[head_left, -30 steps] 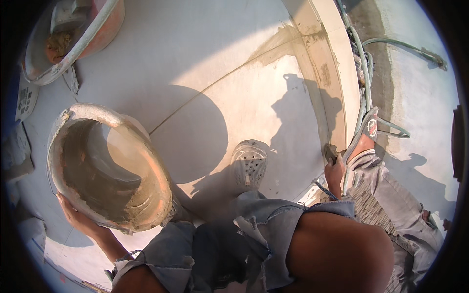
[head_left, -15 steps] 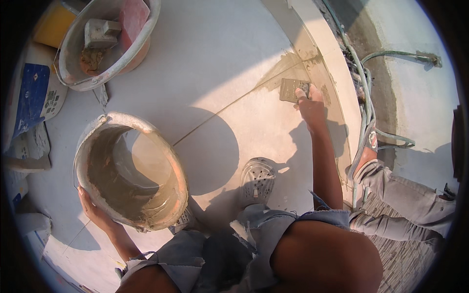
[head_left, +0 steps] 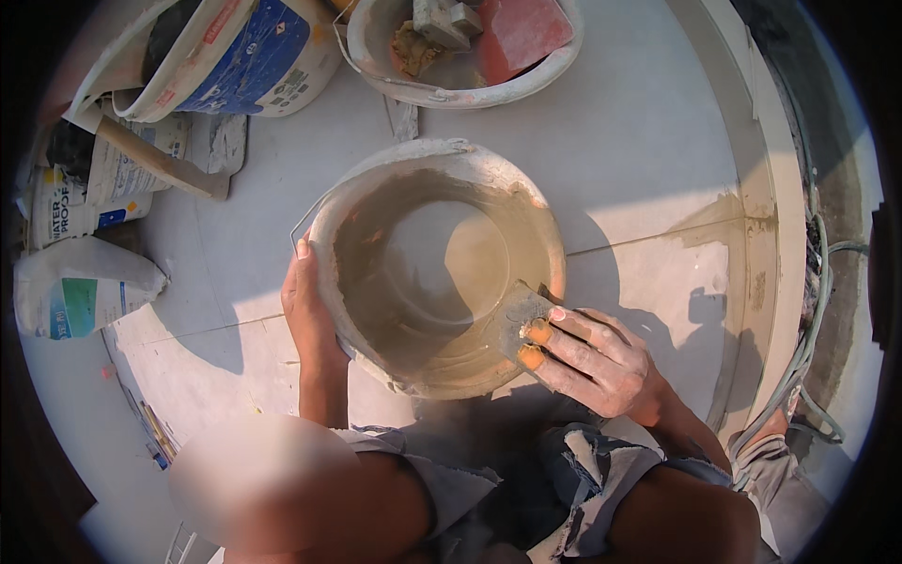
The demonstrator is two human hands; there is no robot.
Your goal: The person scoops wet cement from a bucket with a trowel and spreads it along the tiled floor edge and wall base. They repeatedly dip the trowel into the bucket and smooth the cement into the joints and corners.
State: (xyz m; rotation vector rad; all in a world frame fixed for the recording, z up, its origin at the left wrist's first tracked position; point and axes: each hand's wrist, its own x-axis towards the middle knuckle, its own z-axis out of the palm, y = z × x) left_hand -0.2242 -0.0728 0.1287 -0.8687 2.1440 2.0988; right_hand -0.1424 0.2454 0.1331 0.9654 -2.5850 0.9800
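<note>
Tilted toward me, a mortar bucket [head_left: 326, 246] has thick grey-brown paste smeared around its inside wall and a smooth pale bottom. My left hand [head_left: 317, 305] grips its left rim, thumb over the edge near the wire handle [head_left: 303, 224]. In my right hand [head_left: 601, 362] is a flat grey scraper [head_left: 520, 320], its blade against or just inside the bucket's lower right rim. Grey paste coats the fingers of that hand, and two fingertips look orange. Whether the blade touches the wall I cannot tell.
A second bucket [head_left: 451, 97] at the back holds a red flat piece and grey blocks. White-and-blue pails [head_left: 249, 61] and a bag [head_left: 89, 287] stand left. At right are a smeared tile joint [head_left: 733, 221], hoses [head_left: 813, 320] and another person's trouser leg [head_left: 785, 479].
My right hand has brought the scraper from the floor joint at the right edge to the bucket's rim. The view has swung left, and the bucket now sits centrally before me.
</note>
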